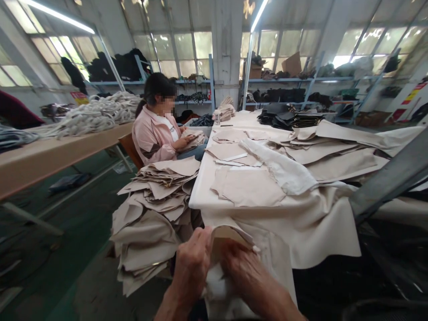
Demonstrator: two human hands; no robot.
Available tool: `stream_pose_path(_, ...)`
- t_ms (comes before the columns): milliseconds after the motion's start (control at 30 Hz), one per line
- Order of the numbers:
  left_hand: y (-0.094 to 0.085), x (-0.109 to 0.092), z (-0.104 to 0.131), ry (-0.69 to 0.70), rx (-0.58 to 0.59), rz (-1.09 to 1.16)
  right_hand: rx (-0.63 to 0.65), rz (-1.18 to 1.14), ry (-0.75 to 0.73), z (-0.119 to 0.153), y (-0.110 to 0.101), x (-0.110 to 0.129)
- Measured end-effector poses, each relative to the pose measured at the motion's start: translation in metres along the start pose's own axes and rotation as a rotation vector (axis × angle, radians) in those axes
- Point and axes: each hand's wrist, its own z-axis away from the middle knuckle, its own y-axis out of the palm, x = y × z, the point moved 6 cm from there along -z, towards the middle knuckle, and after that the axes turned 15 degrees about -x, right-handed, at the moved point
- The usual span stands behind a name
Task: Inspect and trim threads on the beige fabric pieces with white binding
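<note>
My left hand (194,256) is closed on the left edge of a beige fabric piece (233,228), held up in front of the table's near edge. The piece bows open between my hands, with its inner side showing. Inside that opening is my right hand (241,264), its fingers curled and partly hidden; what they grip cannot be made out. A blurred white material (216,283) hangs below, between my wrists. On the table just beyond lie flat beige pieces (252,185). Left of my hands rises a tall stack of beige pieces (150,227).
A white-covered table (202,187) carries a white cloth (284,171), layered beige sheets (347,156) and black pieces (289,118). A grey metal beam (394,178) slants at right. Beyond the stack sits a person in pink (155,138) holding beige pieces. Bundled white cords (96,113) cover another table.
</note>
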Motion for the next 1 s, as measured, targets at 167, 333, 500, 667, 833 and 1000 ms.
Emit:
stream_pose_path(167,-0.018,0.025,-0.014,-0.022,-0.086,-0.138,-0.1,-0.092,-0.314,0.019,-0.033,0.019)
stream_pose_path(333,-0.027,0.018,-0.018,0.006,-0.124,-0.19,-0.159,-0.444,0.532,0.041,-0.017,-0.037)
stream_pose_path(500,-0.019,0.005,-0.011,0.006,-0.055,-0.146,0.144,-1.063,1.09,0.031,0.031,-0.035)
stream_pose_path(667,-0.01,0.0,-0.001,-0.045,0.047,-0.034,-0.095,-1.192,1.159,0.009,0.03,-0.043)
stream_pose_path(833,-0.006,-0.004,0.002,-0.032,0.052,-0.029,-0.18,-0.974,1.005,-0.008,0.023,-0.049)
stream_pose_path(1000,-0.007,-0.035,0.015,0.15,-0.039,-0.073,-0.012,-0.927,0.891,-0.018,0.005,-0.038)
